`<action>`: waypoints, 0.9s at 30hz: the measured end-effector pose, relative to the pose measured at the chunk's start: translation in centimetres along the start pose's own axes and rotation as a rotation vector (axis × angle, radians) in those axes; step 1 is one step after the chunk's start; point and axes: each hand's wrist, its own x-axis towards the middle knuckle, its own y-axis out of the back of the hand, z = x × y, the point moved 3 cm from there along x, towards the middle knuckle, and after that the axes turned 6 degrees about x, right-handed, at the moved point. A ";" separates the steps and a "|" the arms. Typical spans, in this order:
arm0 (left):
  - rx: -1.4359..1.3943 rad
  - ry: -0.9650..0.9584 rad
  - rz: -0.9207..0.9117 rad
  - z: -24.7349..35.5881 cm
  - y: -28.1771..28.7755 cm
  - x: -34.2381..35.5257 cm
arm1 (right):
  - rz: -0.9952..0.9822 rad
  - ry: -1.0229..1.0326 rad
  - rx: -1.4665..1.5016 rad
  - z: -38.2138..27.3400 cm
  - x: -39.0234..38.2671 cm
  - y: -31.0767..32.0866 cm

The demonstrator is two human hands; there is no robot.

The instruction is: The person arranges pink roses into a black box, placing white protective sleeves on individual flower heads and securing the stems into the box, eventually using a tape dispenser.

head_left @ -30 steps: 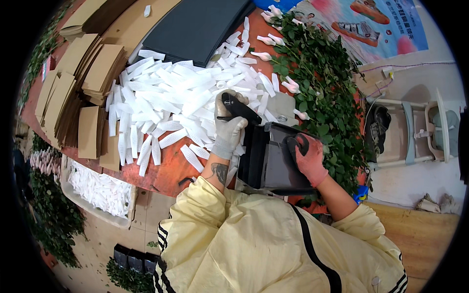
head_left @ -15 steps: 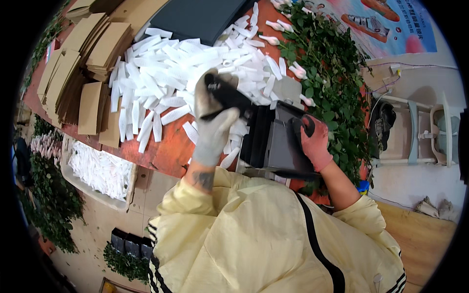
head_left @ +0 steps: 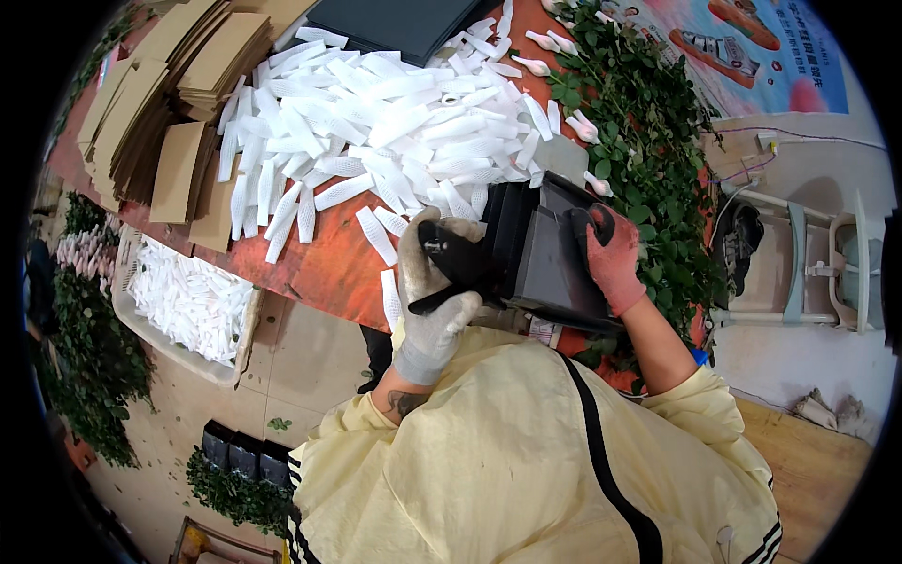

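Observation:
My left hand (head_left: 434, 324), in a pale grey glove with tan fingers, is closed around a black hand tool (head_left: 460, 261) that looks like a stapler. The tool's front end meets the left edge of a dark, box-shaped wrapper (head_left: 568, 258), where several black layers overlap. In a red glove with dark fingertips, my right hand (head_left: 613, 261) grips the wrapper's right wall, thumb over the rim. The wrapper is held tilted before my chest at the table edge. Whether the tool's jaws touch the wrapper I cannot tell.
White mesh sleeves (head_left: 376, 122) are heaped on the red table (head_left: 319, 273). Brown cardboard pieces (head_left: 178, 174) stand stacked at left, dark sheets (head_left: 395, 23) at the back. Leafy rose stems (head_left: 658, 179) line the right. A crate (head_left: 235, 371) of white sleeves and black-wrapped bundles (head_left: 246, 456) are lower left.
My left hand and the black tool have come down and a little right, closer to my body. The wrapper has shifted slightly right, still in my right hand.

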 end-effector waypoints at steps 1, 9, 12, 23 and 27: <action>-0.105 -0.042 0.000 -0.1 -0.1 0.1 | -0.015 -0.025 0.002 0.1 0.0 0.0; -0.203 0.079 0.080 -0.2 1.3 0.5 | 0.014 -0.077 0.061 0.2 0.4 -0.3; 0.033 -0.048 0.017 2.2 0.8 -0.3 | 0.008 -0.066 0.015 -0.6 0.5 0.1; 1.782 -0.257 -1.200 0.8 4.0 -2.9 | -0.227 -0.138 -0.043 -1.2 0.4 -1.2; 2.009 -0.042 -1.307 -3.0 5.6 -0.8 | -0.043 0.056 0.071 -4.0 -0.4 2.7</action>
